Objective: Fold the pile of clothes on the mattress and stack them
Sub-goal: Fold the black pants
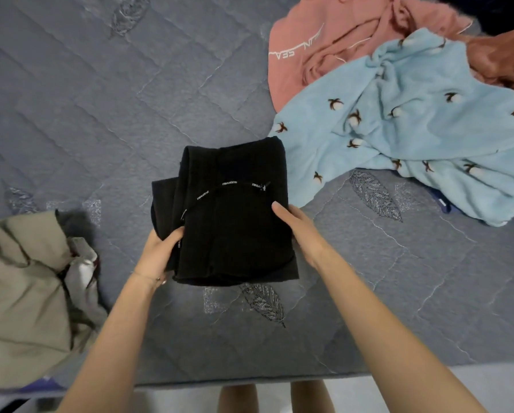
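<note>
A folded black garment (234,222) with a thin printed cord across it is held just over the grey quilted mattress (100,114). My left hand (160,248) grips its left edge, thumb on top and fingers underneath. My right hand (297,231) holds the right edge, thumb lying on the fabric and fingers tucked below. To the upper right lies the unfolded pile: a light blue fleece piece (413,126) with small brown and white motifs, draped over a pink sweatshirt (315,46) with white lettering, and a rust-brown garment (503,58) at the far right.
An olive-green garment (23,281) lies crumpled at the left, near the mattress's front edge. A dark blue item (442,202) peeks out under the blue fleece. The front edge of the mattress (249,380) runs along the bottom, with my legs and the floor below it.
</note>
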Available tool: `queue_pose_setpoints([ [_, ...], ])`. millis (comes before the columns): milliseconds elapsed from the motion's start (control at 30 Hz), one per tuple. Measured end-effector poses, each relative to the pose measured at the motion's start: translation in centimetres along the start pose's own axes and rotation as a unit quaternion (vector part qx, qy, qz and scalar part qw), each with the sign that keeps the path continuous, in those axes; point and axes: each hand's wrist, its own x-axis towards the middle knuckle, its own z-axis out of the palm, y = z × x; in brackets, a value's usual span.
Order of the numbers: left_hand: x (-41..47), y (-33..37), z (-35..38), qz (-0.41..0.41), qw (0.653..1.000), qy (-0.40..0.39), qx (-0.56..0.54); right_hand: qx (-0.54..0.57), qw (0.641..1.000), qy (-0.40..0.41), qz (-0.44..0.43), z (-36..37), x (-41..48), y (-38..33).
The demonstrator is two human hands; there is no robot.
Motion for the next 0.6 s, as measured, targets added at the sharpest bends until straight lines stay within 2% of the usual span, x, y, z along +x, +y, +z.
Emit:
queue_pose_setpoints([
  [133,1.6,-2.5,-2.0,-0.082,0.995,0.048,-0.01,-0.024,0.999,0.023,-0.016,1.6,0.8,0.1],
  [233,1.9,-3.0,-2.2,-0.164,0.986,0.022,-0.025,-0.004,1.0,0.008,0.022,2.7,1.3,0.0],
  [400,2.1,-2.2,-2.6,-0.154,0.984,-0.027,-0.08,-0.018,0.999,0.009,0.03,3.6,1.6,-0.3],
  [500,2.0,-2.0,-2.9,-0.163,0.983,-0.07,-0.048,-0.022,0.999,0.043,-0.015,3.6,1.0,-0.5],
  [600,1.5,-1.8,-2.3,-0.135,0.988,-0.071,-0.006,-0.025,0.996,0.07,-0.058,3.4,0.0,-1.1],
])
